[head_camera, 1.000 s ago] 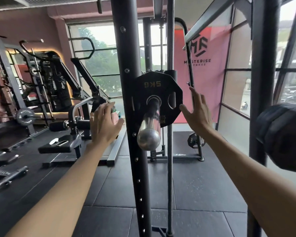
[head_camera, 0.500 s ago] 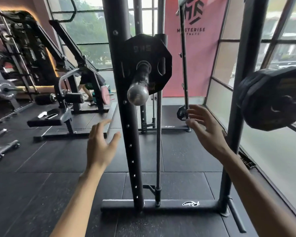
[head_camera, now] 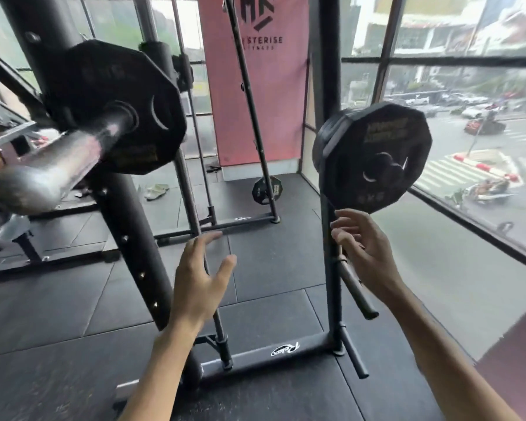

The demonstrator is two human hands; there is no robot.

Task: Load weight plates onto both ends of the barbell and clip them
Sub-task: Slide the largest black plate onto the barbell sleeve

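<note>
Weight plates (head_camera: 374, 156) hang stacked on the rack upright (head_camera: 327, 71) at the right, well apart from the barbell sleeve (head_camera: 43, 174), on which one loaded plate (head_camera: 116, 107) is already seated. Each is judged heavy, rigid and rubber-faced, so little slipping is expected. The cut-out slots (head_camera: 368, 177) near the hub and the flat rim are best taken, ideally two-handed. The right hand (head_camera: 362, 250) is held just below the stack, fingers loosely curled, with nothing grasped. The left hand (head_camera: 198, 287) is spread open and empty above the floor (head_camera: 271, 268).
</note>
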